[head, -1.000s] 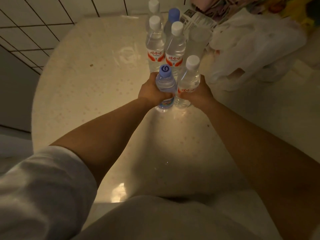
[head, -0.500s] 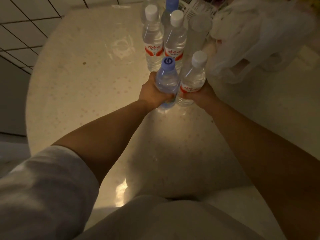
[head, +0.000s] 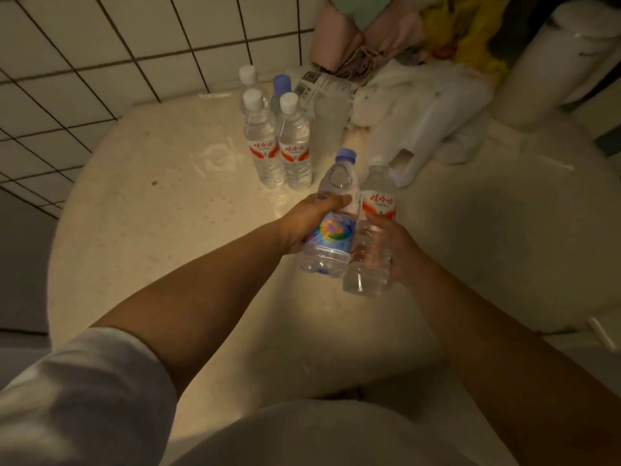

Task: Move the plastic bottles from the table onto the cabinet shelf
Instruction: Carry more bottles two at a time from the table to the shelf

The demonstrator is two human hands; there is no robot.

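Fingers of the left hand [head: 304, 227] curl round the middle of a clear plastic bottle with a blue cap and a multicoloured label [head: 332, 223], the thumb lying across its upper side; the fingers of the right hand [head: 393, 250] wrap the ribbed lower half of a clear plastic bottle with a red-and-white label [head: 371, 237]. Both bottles are held side by side, touching, tilted with their caps pointing away, over the round pale speckled table [head: 161, 210]. Farther off, toward the tiled wall [head: 100, 62], stands an upright cluster of the same clear plastic bottles: two white-capped, red-labelled ones in front [head: 262, 142] [head: 295, 142], a white-capped one [head: 248, 79] and a blue-capped one [head: 281, 89] behind them. Just right of the cluster is a frosted translucent container [head: 327, 129] with a printed white packet [head: 324, 87] beyond it, then a crumpled white plastic bag [head: 426, 112]. A white cylindrical bin [head: 551, 62] stands at the far right. The cabinet shelf cannot be seen from here.
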